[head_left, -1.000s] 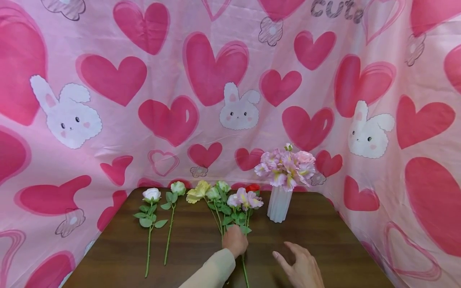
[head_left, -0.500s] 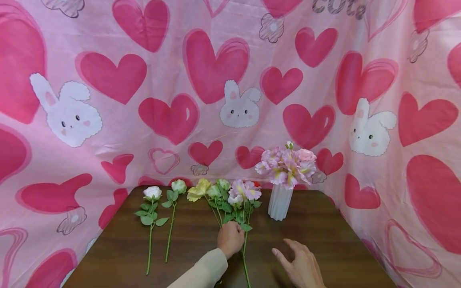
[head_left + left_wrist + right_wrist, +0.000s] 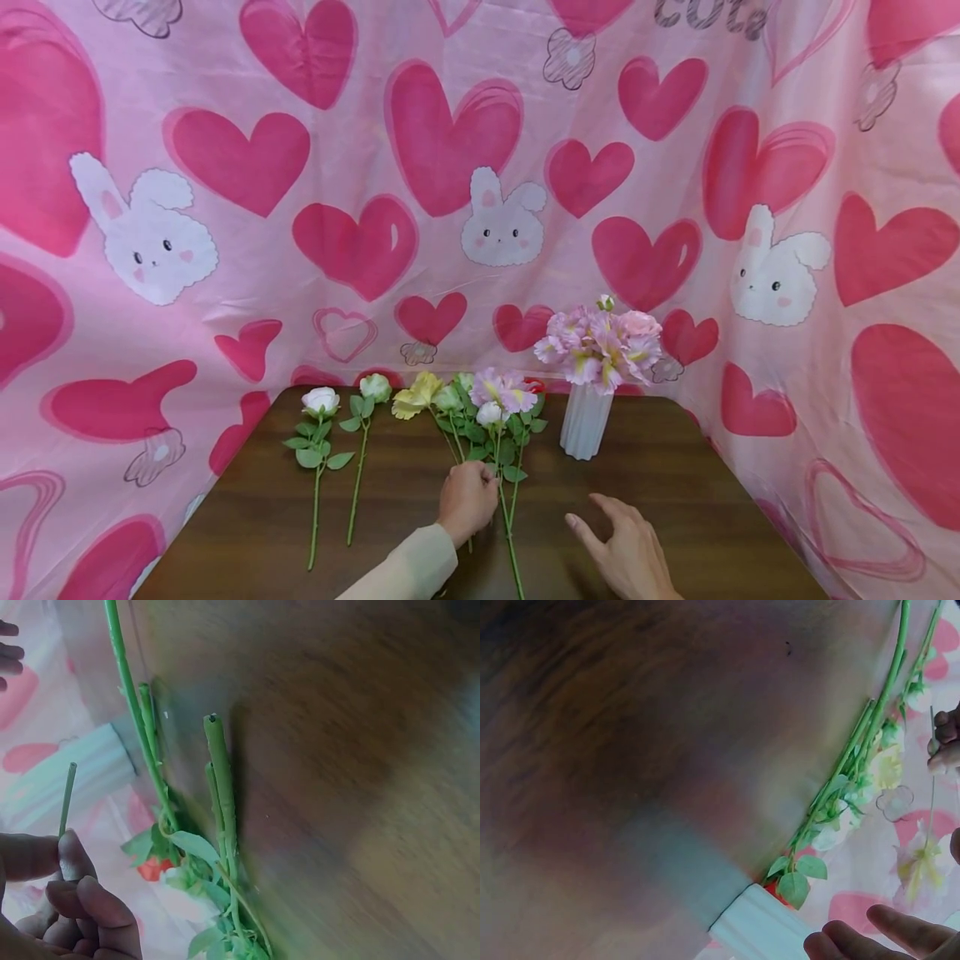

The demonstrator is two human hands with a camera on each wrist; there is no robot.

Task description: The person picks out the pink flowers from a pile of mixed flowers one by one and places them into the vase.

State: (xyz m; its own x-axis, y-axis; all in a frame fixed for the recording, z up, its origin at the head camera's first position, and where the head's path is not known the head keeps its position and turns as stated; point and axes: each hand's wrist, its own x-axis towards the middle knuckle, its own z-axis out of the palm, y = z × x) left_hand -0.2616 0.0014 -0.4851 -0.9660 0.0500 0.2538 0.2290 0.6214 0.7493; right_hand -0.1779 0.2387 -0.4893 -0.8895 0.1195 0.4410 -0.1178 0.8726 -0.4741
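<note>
My left hand (image 3: 469,500) pinches the thin stem (image 3: 67,799) of a pink-purple iris-like flower (image 3: 504,389), thumb against fingers, as the left wrist view shows. In the right wrist view this flower (image 3: 922,874) is lifted off the table, with its stem's cut end sticking out past the fingers. Below and behind it lie a white rose (image 3: 491,414), a red flower (image 3: 534,385) and other leafy stems. My right hand (image 3: 628,546) hovers at the right with fingers spread and nothing in them. The white fluted vase (image 3: 584,423) stands upright beyond it, full of pink flowers (image 3: 600,346).
On the dark wooden table (image 3: 247,517), a white rose (image 3: 321,402) and a pale green rose (image 3: 375,387) lie apart at the left. A yellow flower (image 3: 417,395) and a pale green bloom (image 3: 448,398) lie left of centre. A pink heart-print cloth (image 3: 345,150) hangs behind.
My left hand has drawn back to the left, and the pink-purple flower has come left and up with it, baring more of the white rose. The right hand has hardly moved.
</note>
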